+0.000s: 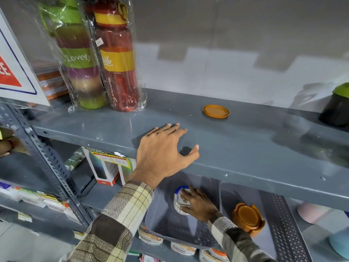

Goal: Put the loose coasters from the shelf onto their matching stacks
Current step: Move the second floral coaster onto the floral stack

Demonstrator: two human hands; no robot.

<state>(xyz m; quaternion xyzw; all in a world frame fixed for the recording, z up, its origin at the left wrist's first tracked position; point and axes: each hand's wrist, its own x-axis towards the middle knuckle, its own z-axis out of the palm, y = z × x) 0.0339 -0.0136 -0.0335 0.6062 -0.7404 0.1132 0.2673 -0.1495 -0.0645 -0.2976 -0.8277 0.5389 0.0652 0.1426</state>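
While the left hand rests flat and released, the shelf edge overhangs the right hand gripping the white stack.

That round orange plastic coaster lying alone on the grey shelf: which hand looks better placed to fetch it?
Probably the left hand. It rests open on the grey metal shelf, the same one holding the round orange plastic coaster. The right hand is a shelf lower, on the white printed coaster stack.
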